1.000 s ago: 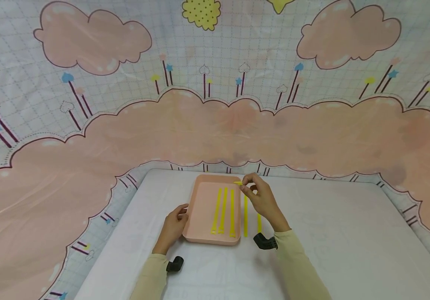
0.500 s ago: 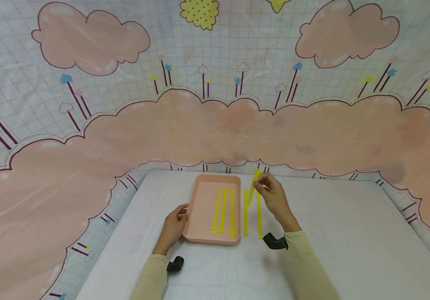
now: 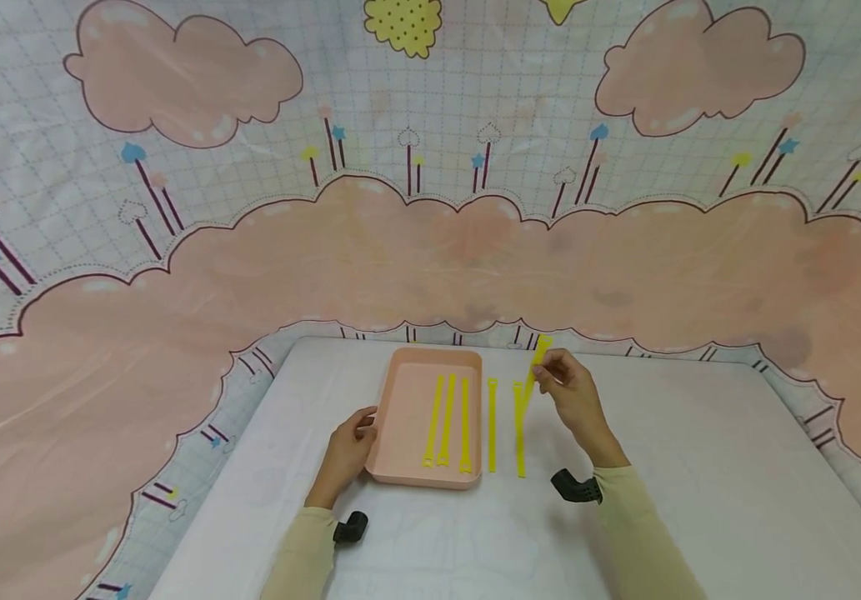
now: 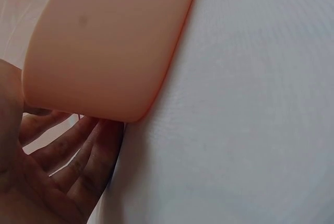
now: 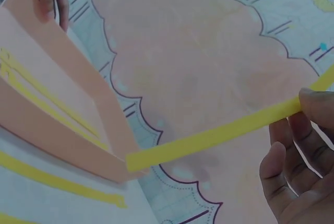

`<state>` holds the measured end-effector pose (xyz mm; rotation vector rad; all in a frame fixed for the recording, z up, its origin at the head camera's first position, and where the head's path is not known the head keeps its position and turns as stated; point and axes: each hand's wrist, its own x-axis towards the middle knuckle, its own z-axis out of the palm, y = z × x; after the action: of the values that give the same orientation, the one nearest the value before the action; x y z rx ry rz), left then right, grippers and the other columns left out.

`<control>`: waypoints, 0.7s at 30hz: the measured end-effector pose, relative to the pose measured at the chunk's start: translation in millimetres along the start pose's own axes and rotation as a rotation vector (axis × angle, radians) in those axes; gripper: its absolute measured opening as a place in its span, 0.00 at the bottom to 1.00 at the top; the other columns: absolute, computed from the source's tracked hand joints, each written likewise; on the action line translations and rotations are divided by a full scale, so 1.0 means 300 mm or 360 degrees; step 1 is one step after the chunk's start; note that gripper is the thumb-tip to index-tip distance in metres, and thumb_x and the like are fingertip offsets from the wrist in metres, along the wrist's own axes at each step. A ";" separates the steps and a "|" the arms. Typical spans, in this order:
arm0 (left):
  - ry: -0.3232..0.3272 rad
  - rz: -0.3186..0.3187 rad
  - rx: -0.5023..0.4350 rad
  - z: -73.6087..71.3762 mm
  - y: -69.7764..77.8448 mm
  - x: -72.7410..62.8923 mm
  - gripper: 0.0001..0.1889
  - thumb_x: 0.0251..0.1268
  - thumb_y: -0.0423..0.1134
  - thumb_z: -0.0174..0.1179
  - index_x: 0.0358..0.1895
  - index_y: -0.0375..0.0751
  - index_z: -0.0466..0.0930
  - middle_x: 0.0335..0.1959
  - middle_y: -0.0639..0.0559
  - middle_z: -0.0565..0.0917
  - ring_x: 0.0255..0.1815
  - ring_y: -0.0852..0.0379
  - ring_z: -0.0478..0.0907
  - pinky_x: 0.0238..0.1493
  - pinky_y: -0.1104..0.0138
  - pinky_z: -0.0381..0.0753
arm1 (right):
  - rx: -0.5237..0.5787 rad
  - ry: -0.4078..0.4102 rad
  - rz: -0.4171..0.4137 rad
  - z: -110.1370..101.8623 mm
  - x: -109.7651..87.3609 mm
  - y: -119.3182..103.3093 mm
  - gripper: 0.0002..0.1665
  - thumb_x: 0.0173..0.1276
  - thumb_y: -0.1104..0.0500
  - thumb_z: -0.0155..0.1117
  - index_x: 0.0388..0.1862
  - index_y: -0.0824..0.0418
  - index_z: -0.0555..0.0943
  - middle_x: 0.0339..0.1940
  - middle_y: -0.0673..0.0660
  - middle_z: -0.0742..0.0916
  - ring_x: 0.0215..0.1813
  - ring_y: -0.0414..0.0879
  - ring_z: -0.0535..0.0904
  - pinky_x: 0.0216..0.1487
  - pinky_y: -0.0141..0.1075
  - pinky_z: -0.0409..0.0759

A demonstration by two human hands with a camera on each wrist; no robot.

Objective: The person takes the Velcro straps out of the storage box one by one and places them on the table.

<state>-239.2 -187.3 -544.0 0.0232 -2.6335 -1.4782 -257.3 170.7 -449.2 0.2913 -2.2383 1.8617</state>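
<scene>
My right hand (image 3: 574,404) pinches a yellow strap (image 3: 541,354) between thumb and fingers, so the strap sits right at my fingertips, one end rising past them and the longer part slanting down toward me. From my head, its lower end overlaps the outer loose strap (image 3: 520,446) on the white table (image 3: 700,458) (whether they touch, I cannot tell). The inner loose strap (image 3: 493,425) lies left of that one, just beside the pink tray (image 3: 409,400). Three more yellow straps (image 3: 448,421) lie lengthwise inside the tray, well apart from my right hand. My left hand (image 3: 346,454) grips the tray's left rim, fingers bent against it.
</scene>
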 end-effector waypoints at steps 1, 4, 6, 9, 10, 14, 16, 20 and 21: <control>0.0000 0.0001 -0.0002 -0.001 0.001 0.000 0.21 0.71 0.33 0.54 0.65 0.42 0.75 0.55 0.37 0.82 0.55 0.43 0.81 0.54 0.51 0.81 | -0.0001 0.0000 -0.0005 -0.004 0.000 0.003 0.10 0.71 0.63 0.61 0.45 0.68 0.72 0.38 0.55 0.81 0.36 0.40 0.77 0.38 0.28 0.78; -0.0009 -0.0007 -0.0004 -0.004 0.007 -0.002 0.21 0.71 0.33 0.54 0.65 0.42 0.75 0.56 0.37 0.82 0.55 0.43 0.81 0.55 0.51 0.80 | 0.0000 0.0009 -0.0009 -0.014 -0.005 0.013 0.10 0.71 0.64 0.61 0.44 0.69 0.72 0.37 0.54 0.81 0.36 0.40 0.77 0.38 0.28 0.78; -0.0008 -0.0012 0.0000 -0.007 0.010 -0.002 0.21 0.71 0.34 0.54 0.65 0.42 0.75 0.56 0.38 0.82 0.55 0.43 0.81 0.55 0.51 0.80 | -0.0014 0.0010 -0.0019 -0.021 -0.008 0.021 0.11 0.71 0.64 0.61 0.44 0.69 0.72 0.37 0.54 0.81 0.36 0.40 0.77 0.38 0.29 0.78; -0.0001 -0.0021 0.0000 -0.008 0.011 -0.003 0.21 0.71 0.34 0.54 0.66 0.42 0.74 0.56 0.38 0.82 0.55 0.43 0.81 0.55 0.51 0.80 | -0.0039 0.0012 -0.0021 -0.034 -0.015 0.035 0.11 0.71 0.63 0.61 0.44 0.69 0.72 0.37 0.54 0.81 0.35 0.39 0.77 0.37 0.30 0.79; 0.0004 -0.0020 0.0000 -0.008 0.011 -0.002 0.21 0.71 0.34 0.54 0.66 0.42 0.74 0.56 0.38 0.82 0.55 0.44 0.81 0.55 0.51 0.80 | -0.0048 0.0010 -0.0023 -0.038 -0.017 0.040 0.11 0.71 0.63 0.61 0.44 0.69 0.72 0.36 0.54 0.81 0.35 0.39 0.77 0.37 0.29 0.78; 0.0012 -0.0011 0.0001 -0.008 0.011 0.001 0.20 0.71 0.33 0.53 0.65 0.41 0.75 0.56 0.38 0.82 0.54 0.44 0.81 0.55 0.52 0.80 | -0.0069 0.0016 0.0003 -0.051 -0.027 0.064 0.10 0.71 0.64 0.60 0.44 0.70 0.72 0.35 0.53 0.80 0.34 0.40 0.77 0.36 0.28 0.78; 0.0010 -0.0010 -0.0006 -0.007 0.013 0.001 0.20 0.71 0.32 0.54 0.65 0.41 0.75 0.55 0.38 0.82 0.54 0.44 0.81 0.55 0.52 0.80 | -0.0090 0.0034 0.0036 -0.057 -0.032 0.074 0.10 0.71 0.64 0.60 0.44 0.70 0.72 0.34 0.51 0.80 0.33 0.40 0.77 0.35 0.28 0.77; 0.0003 -0.0020 -0.0010 -0.003 0.012 -0.001 0.21 0.70 0.32 0.54 0.65 0.41 0.75 0.55 0.38 0.82 0.54 0.44 0.81 0.55 0.52 0.80 | -0.0092 0.0078 0.0115 -0.066 -0.039 0.091 0.09 0.71 0.64 0.60 0.44 0.69 0.72 0.33 0.49 0.80 0.33 0.39 0.76 0.35 0.29 0.78; 0.0001 -0.0028 -0.0013 -0.002 0.012 -0.001 0.21 0.70 0.33 0.54 0.65 0.42 0.75 0.55 0.38 0.82 0.54 0.44 0.81 0.55 0.52 0.80 | -0.0089 0.0083 0.0131 -0.068 -0.040 0.094 0.09 0.71 0.64 0.60 0.44 0.69 0.72 0.33 0.49 0.80 0.33 0.39 0.76 0.35 0.30 0.78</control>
<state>-238.6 -186.0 -540.7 0.0460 -2.6336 -1.4937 -253.1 196.1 -475.7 0.1417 -2.2954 1.8210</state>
